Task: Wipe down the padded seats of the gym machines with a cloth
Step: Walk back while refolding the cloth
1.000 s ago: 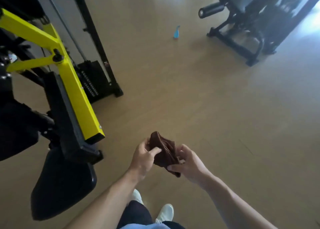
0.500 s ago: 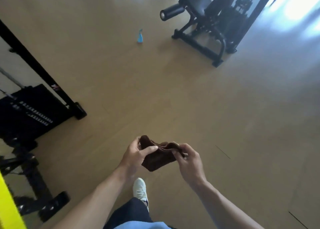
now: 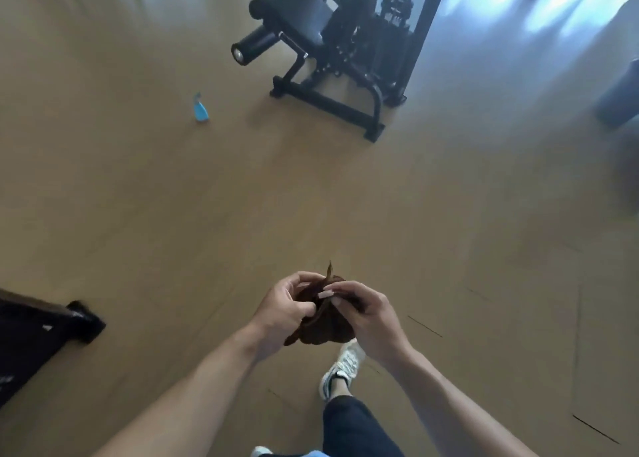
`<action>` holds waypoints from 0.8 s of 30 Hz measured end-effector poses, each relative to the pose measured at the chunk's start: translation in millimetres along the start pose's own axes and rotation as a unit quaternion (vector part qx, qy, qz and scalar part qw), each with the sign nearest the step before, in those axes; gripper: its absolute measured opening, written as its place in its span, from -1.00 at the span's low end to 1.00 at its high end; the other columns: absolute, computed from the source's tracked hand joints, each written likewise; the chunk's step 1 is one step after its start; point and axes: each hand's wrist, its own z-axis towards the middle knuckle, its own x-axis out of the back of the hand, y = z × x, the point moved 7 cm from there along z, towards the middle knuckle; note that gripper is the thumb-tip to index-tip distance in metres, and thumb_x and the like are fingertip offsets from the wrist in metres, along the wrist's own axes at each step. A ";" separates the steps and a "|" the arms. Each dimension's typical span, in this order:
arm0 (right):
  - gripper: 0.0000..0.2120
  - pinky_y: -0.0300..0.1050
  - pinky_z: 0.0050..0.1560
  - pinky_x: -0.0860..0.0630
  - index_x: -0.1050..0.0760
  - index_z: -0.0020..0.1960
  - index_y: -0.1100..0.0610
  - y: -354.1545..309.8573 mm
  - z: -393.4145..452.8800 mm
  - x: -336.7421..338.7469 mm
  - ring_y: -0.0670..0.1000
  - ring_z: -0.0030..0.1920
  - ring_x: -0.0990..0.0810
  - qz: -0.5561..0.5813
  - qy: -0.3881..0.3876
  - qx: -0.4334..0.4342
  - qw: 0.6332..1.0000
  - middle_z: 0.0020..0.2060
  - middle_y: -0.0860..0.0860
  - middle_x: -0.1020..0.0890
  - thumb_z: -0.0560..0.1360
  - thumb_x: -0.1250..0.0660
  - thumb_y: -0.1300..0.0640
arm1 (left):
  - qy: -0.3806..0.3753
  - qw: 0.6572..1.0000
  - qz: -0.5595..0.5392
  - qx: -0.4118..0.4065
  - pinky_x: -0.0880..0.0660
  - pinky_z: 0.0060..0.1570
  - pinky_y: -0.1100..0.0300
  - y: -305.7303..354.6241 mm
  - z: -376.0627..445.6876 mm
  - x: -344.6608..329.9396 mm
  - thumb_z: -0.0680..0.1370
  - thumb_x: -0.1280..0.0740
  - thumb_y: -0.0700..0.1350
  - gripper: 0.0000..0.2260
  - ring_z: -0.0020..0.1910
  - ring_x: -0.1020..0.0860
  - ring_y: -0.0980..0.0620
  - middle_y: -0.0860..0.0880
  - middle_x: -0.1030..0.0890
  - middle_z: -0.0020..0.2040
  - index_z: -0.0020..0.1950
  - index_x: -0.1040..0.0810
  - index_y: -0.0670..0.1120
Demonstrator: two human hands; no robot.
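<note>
Brown cloth (image 3: 325, 325): bunched into a crumpled wad in the lower middle of the frame, held in the air above the floor between both hands; one thin corner sticks up above the fingers.
Left hand (image 3: 281, 313): lower centre, just left of the cloth; fingers curled in around the cloth's left side, thumb pressed against the folds.
Right hand (image 3: 368, 315): just right of the cloth; fingers curled over the top of the wad, fingertips pinching the fabric; the two hands nearly meet over it.
Forearms: bare, both reaching in from the bottom edge towards the centre.
Floor (image 3: 173, 214): tan, smooth, with faint seam lines at lower right and bright window glare at upper right.
Gym machine (image 3: 349, 48): black frame in the upper middle of the frame, well apart from the hands; its padded seat (image 3: 294, 10) is dark and tilted, with a round foam roller (image 3: 254, 43) jutting out to its left.
Spray bottle (image 3: 200, 109): small, blue, standing on the floor at upper left of centre, near the machine's base but not touching it.
Other equipment (image 3: 38, 335): black base at the lower left edge, blurred.
Shoe (image 3: 344, 366): white, on the floor just below the cloth, with a dark trouser leg (image 3: 356, 429) beneath it.
</note>
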 end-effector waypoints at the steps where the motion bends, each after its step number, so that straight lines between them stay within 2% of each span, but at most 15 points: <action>1: -0.73 -0.30 0.01 -0.55 -0.72 -0.04 -0.04 -2.1 19.2 11.4 -0.15 -0.06 -0.69 -0.019 -0.014 0.003 1.000 -0.11 -0.14 -0.76 0.54 -0.42 0.32 | -0.001 1.000 0.013 0.005 -0.49 -0.33 0.26 10.0 20.0 -6.1 0.42 -0.24 -0.49 -0.68 -0.26 -0.58 0.04 -0.08 -0.65 -0.20 0.01 -0.59 -0.15; 3: -0.73 -0.34 -0.03 -0.53 -0.71 -0.05 -0.10 -8.3 57.4 35.9 -0.19 -0.09 -0.68 -0.046 -0.042 0.001 0.998 -0.14 -0.17 -0.75 0.53 -0.44 0.29 | 0.011 0.999 0.031 0.010 -0.46 -0.35 0.25 29.8 59.8 -17.0 0.53 -0.28 -0.44 -0.78 -0.29 -0.52 0.01 -0.09 -0.61 -0.24 -0.06 -0.56 -0.12; 6: -0.81 -0.31 -0.09 -0.55 -0.69 -0.06 -0.02 -19.3 111.2 72.7 -0.14 -0.15 -0.71 -0.040 -0.075 -0.007 0.996 -0.17 -0.07 -0.75 0.53 -0.45 0.27 | 0.045 0.999 0.004 0.010 -0.53 -0.25 0.22 62.1 111.6 -33.7 0.61 -0.33 -0.22 -0.93 -0.23 -0.59 0.03 -0.07 -0.68 -0.16 0.03 -0.59 -0.09; 8: -0.79 -0.32 -0.06 -0.52 -0.66 -0.11 -0.11 -28.5 147.9 99.8 -0.19 -0.13 -0.69 -0.060 -0.058 0.006 0.996 -0.18 -0.17 -0.74 0.52 -0.46 0.22 | 0.061 0.998 -0.014 0.018 -0.56 -0.11 0.13 85.0 142.6 -44.8 0.65 -0.25 -0.20 -0.83 -0.15 -0.65 0.00 -0.11 -0.73 -0.08 0.12 -0.64 -0.08; 10: -0.76 -0.38 -0.10 -0.47 -0.63 -0.16 -0.18 -36.1 184.3 130.4 -0.23 -0.14 -0.65 -0.076 -0.017 0.004 0.997 -0.20 -0.24 -0.72 0.52 -0.47 0.17 | 0.074 0.997 -0.022 0.016 -0.57 -0.01 0.03 107.3 170.5 -53.5 0.65 -0.19 -0.22 -0.74 -0.08 -0.67 -0.07 -0.17 -0.73 -0.02 0.11 -0.68 -0.09; 12: -0.76 -0.41 -0.17 -0.47 -0.62 -0.19 -0.18 -41.6 220.5 154.8 -0.26 -0.17 -0.63 -0.070 0.005 -0.003 0.998 -0.22 -0.22 -0.71 0.52 -0.48 0.15 | 0.068 0.997 -0.030 0.014 -0.56 -0.06 -0.02 125.8 202.2 -62.5 0.62 -0.18 -0.27 -0.71 -0.09 -0.66 -0.11 -0.19 -0.73 -0.04 0.08 -0.69 -0.08; 13: -0.77 -0.37 -0.20 -0.53 -0.63 -0.19 -0.17 -43.1 238.3 162.7 -0.25 -0.20 -0.64 -0.065 0.003 -0.014 0.998 -0.23 -0.17 -0.71 0.51 -0.49 0.15 | 0.062 0.997 -0.031 0.016 -0.54 -0.09 0.00 133.9 219.6 -66.0 0.59 -0.19 -0.31 -0.73 -0.12 -0.63 -0.11 -0.18 -0.72 -0.08 0.06 -0.68 -0.10; 15: -0.82 -0.05 -0.17 -0.68 -0.64 -0.18 -0.14 -43.1 276.2 172.1 -0.12 -0.19 -0.67 -0.062 -0.012 -0.038 0.997 -0.23 -0.08 -0.72 0.49 -0.50 0.14 | 0.051 0.998 -0.021 0.013 -0.49 -0.10 0.04 151.0 255.8 -70.9 0.56 -0.27 -0.33 -0.86 -0.15 -0.57 -0.10 -0.14 -0.66 -0.17 0.02 -0.61 -0.22; 16: -0.84 0.08 -0.10 -0.70 -0.65 -0.16 -0.13 -43.1 295.6 175.8 -0.04 -0.17 -0.70 -0.069 -0.021 -0.038 0.997 -0.22 -0.06 -0.72 0.48 -0.51 0.13 | 0.045 0.999 -0.018 0.007 -0.49 -0.08 0.03 159.8 275.0 -72.9 0.56 -0.33 -0.30 -0.93 -0.14 -0.57 -0.09 -0.14 -0.64 -0.18 0.00 -0.58 -0.27; 18: -0.89 0.18 -0.02 -0.67 -0.66 -0.13 -0.09 -46.5 336.4 183.8 0.05 -0.12 -0.72 -0.081 -0.027 -0.030 0.996 -0.20 -0.04 -0.73 0.47 -0.52 0.12 | 0.044 0.999 -0.010 -0.003 -0.49 -0.05 0.05 177.8 315.5 -73.6 0.56 -0.39 -0.26 -0.89 -0.15 -0.58 -0.05 -0.14 -0.64 -0.16 0.01 -0.54 -0.29; 19: -0.89 0.17 -0.01 -0.67 -0.66 -0.12 -0.08 -47.7 358.0 189.1 0.06 -0.12 -0.72 -0.087 -0.022 -0.028 0.996 -0.20 -0.04 -0.74 0.45 -0.53 0.12 | 0.042 0.999 -0.004 -0.013 -0.50 -0.08 0.10 188.5 335.7 -72.8 0.57 -0.38 -0.25 -0.90 -0.16 -0.59 -0.01 -0.12 -0.65 -0.15 0.02 -0.54 -0.27; 21: -0.85 0.02 -0.04 -0.67 -0.64 -0.13 -0.11 -51.6 400.2 199.3 -0.03 -0.15 -0.70 -0.102 -0.014 -0.024 0.994 -0.21 -0.08 -0.73 0.43 -0.55 0.11 | 0.018 0.999 0.012 -0.035 -0.49 -0.19 0.26 210.2 375.9 -72.7 0.60 -0.34 -0.27 -0.96 -0.22 -0.57 0.06 -0.07 -0.67 -0.18 0.02 -0.58 -0.20; 23: -0.76 -0.19 -0.08 -0.60 -0.61 -0.05 -0.19 -60.3 439.3 208.7 -0.15 -0.18 -0.65 -0.118 -0.009 -0.024 0.993 -0.20 -0.12 -0.72 0.42 -0.56 0.10 | -0.023 0.998 0.036 -0.040 -0.45 -0.29 0.34 230.8 414.2 -74.1 0.61 -0.29 -0.31 -0.87 -0.28 -0.53 0.07 -0.07 -0.64 -0.22 -0.02 -0.60 -0.14; 24: -0.69 -0.23 -0.07 -0.57 -0.59 0.04 -0.24 -62.3 459.1 213.6 -0.16 -0.18 -0.63 -0.126 -0.007 -0.031 0.991 -0.19 -0.11 -0.71 0.41 -0.56 0.08 | -0.041 0.998 0.041 -0.031 -0.45 -0.30 0.33 239.5 433.3 -74.0 0.62 -0.27 -0.32 -0.84 -0.29 -0.52 0.06 -0.09 -0.63 -0.22 -0.04 -0.60 -0.12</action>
